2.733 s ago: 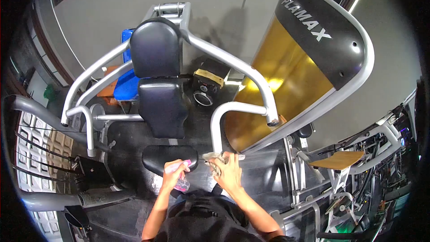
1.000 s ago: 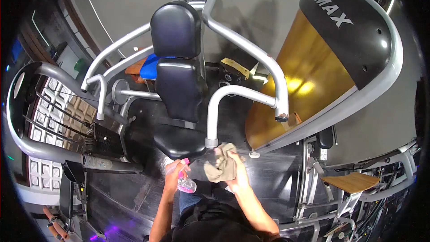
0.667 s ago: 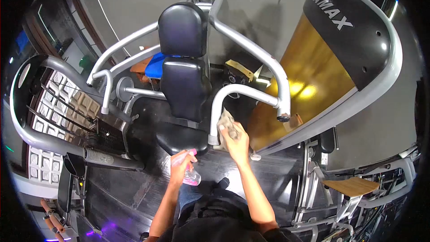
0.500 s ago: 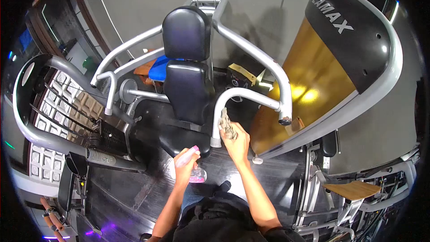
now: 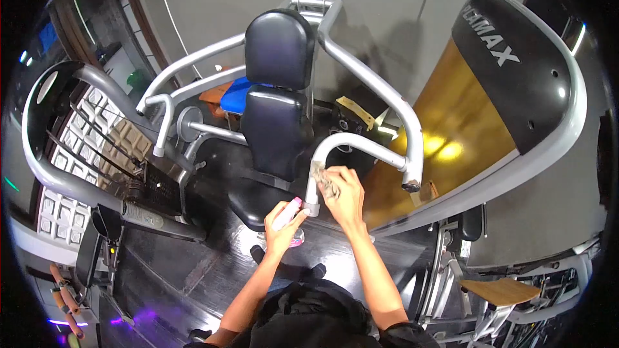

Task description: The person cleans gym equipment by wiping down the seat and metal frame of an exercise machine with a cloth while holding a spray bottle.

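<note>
My left hand [image 5: 281, 227] is closed round a clear spray bottle with a pink and white top [image 5: 287, 214], close to the lower end of a silver handle. My right hand [image 5: 343, 198] grips a crumpled grey-beige cloth [image 5: 322, 179], which lies against the upright part of that handle [image 5: 348, 142]. The handle belongs to an exercise machine with a black seat [image 5: 258, 203] and a black two-part backrest [image 5: 278, 51]. My fingers partly cover both the bottle and the cloth.
To the right stands a gold and black PLAMAX housing [image 5: 471, 109]. A second silver arm [image 5: 169, 122] bends down left of the backrest. A weight stack [image 5: 158, 187] is at the left, a wooden board [image 5: 501, 291] at the lower right, and a blue seat [image 5: 237, 95] behind the machine.
My right hand has brought the cloth up onto the handle's upright part. My left hand has moved right and up with the bottle, nearer the handle's end. The camera view has shifted.
</note>
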